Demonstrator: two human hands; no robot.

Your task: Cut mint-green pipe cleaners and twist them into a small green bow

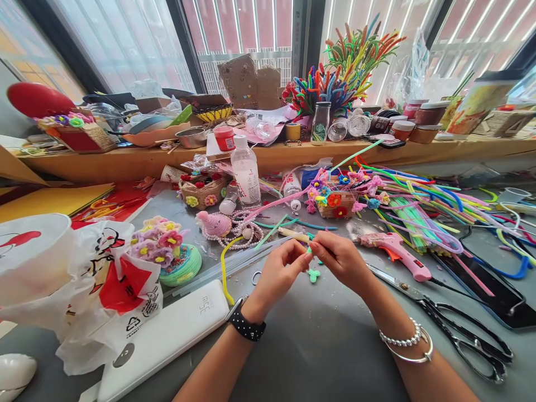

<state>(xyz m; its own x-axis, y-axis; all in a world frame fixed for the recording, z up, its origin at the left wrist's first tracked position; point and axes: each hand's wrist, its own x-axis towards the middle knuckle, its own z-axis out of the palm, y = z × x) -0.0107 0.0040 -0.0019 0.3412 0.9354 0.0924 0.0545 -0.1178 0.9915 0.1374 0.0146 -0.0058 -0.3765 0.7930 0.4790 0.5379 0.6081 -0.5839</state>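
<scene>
My left hand (285,273) and my right hand (341,261) meet over the middle of the table, fingertips pinched together. Between them shows a small bit of green pipe cleaner (309,250), mostly hidden by the fingers. Just below the fingertips, a small mint-green three-lobed pipe-cleaner piece (314,275) lies on the grey tabletop. Behind the hands are loose green pipe-cleaner lengths (272,231) and a beige stick (293,234). Right of my right hand lies a pink glue gun (397,251), with large black-handled scissors (439,312) nearer to me.
A white power bank (167,340) and a plastic bag (113,290) lie on the left, beside a crocheted flower pot (182,268). Bundled pipe cleaners (414,223) and a dark phone (481,285) occupy the right. A bottle (246,173) stands behind, before a cluttered ledge (146,164).
</scene>
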